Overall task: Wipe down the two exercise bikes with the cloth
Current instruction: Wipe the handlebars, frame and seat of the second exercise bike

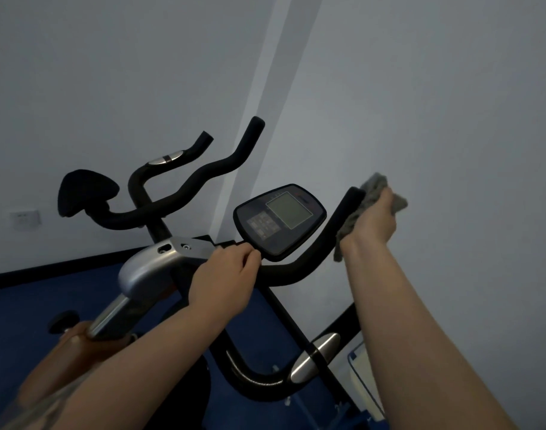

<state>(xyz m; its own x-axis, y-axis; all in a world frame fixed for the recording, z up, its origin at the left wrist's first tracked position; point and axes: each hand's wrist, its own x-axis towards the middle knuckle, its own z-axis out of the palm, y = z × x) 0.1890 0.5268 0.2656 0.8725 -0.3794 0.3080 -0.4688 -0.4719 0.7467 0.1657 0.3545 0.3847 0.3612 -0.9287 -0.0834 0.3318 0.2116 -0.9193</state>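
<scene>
The right hand [375, 220] squeezes the soft, floppy grey cloth [363, 209] around the top end of the near black exercise bike's right handlebar [336, 231], bunched up so it stays put, while the left hand [223, 276] curls around the bar's middle.

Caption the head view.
Right hand wipes handlebar end with grey cloth; left hand grips the bar.

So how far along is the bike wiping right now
Nothing shows as finished; a wiped surface can't be told from an unwiped one here. In hand: the right hand holds the grey cloth against the near bike's right handlebar end, while the left hand grips the bar beside the console. Probably left: the console, the lower grips and the second bike behind.
</scene>
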